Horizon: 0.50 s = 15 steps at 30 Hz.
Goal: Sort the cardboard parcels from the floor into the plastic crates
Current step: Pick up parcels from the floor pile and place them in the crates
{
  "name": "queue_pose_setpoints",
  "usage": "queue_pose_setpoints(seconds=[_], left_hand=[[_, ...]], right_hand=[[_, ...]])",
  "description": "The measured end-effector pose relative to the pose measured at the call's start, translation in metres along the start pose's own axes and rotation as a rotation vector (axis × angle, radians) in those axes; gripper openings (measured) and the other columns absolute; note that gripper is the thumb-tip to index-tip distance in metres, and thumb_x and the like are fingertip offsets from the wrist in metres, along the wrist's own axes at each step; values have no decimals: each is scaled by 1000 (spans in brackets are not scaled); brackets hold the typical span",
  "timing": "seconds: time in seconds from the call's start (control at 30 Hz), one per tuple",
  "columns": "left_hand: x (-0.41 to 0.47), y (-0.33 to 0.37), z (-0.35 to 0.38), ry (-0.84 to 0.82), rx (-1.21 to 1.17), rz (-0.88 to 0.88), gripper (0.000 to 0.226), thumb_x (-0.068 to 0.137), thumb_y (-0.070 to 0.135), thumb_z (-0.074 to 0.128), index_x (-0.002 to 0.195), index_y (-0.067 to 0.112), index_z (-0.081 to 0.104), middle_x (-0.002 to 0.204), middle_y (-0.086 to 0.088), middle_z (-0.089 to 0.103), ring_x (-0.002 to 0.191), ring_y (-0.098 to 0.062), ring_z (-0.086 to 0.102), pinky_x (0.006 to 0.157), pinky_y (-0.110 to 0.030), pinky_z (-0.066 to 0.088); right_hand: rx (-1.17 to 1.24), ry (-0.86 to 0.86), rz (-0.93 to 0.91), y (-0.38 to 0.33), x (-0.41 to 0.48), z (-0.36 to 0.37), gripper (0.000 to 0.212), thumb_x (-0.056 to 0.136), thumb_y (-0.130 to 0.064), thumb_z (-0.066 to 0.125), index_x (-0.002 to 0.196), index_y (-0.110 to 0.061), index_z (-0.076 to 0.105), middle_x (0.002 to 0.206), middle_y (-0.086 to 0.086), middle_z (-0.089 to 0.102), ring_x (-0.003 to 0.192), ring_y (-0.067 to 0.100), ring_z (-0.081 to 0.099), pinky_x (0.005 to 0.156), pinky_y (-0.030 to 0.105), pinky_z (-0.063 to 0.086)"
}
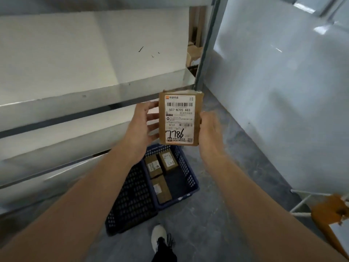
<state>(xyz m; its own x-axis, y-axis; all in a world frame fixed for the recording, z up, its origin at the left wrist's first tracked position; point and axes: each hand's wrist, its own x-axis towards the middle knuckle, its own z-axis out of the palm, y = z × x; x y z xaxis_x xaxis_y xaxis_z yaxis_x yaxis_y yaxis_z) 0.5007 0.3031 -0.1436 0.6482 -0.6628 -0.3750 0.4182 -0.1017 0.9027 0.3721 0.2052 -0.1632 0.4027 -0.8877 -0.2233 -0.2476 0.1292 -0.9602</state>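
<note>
I am looking down past two bare forearms that reach in from the bottom of the frame and meet just above the centre. Between them a flat cardboard parcel [180, 118] is held upright in the air, with its white shipping label facing me. The label shows barcodes, the printed code 507-N705 A83 and the handwritten number 7786 in black marker. The right hand [209, 127] grips the parcel's right edge, with the thumb curled onto the front. The left hand [140, 125] is open, its fingers spread and fairly straight, and their tips meet the parcel's left edge and pass behind it. Directly below the parcel, at lower centre, a blue crate [190, 178] with perforated walls stands on the grey floor [217, 214]. Three smaller parcels [168, 160] lie flat inside it, two side by side at the far end and one nearer to me. A dark crate [132, 201] sits touching its left side, and my left forearm hides most of its interior, so I cannot tell what it holds. A grey metal shelving unit [75, 103] fills the upper left of the frame. A pale glossy wall [283, 91] fills the right. At bottom centre there is a white shoe [158, 236] with a dark trouser leg. At the lower right edge is an orange seat [328, 210] on white legs.
</note>
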Motion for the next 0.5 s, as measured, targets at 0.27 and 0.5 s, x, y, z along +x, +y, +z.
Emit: queue_pose_setpoints(seconds=[0.27,0.5], left_hand=[[102,-31,19,52,10,-135,43,102,50,40,121,21,66,113,-9,71,106,-28,70,87,-45,59],[178,-75,47,199,33,-197,48,101,52,39,127,20,63,113,-9,72,110,-32,68,98,-52,55]], right_hand=[[-50,-68,122,35,113,10,45,106,-50,35,127,-17,58,108,3,77,95,17,78,69,32,66],[-41,-226,199,83,213,9,31,115,-35,37,130,-14,54,107,2,71,88,10,73,53,15,54]])
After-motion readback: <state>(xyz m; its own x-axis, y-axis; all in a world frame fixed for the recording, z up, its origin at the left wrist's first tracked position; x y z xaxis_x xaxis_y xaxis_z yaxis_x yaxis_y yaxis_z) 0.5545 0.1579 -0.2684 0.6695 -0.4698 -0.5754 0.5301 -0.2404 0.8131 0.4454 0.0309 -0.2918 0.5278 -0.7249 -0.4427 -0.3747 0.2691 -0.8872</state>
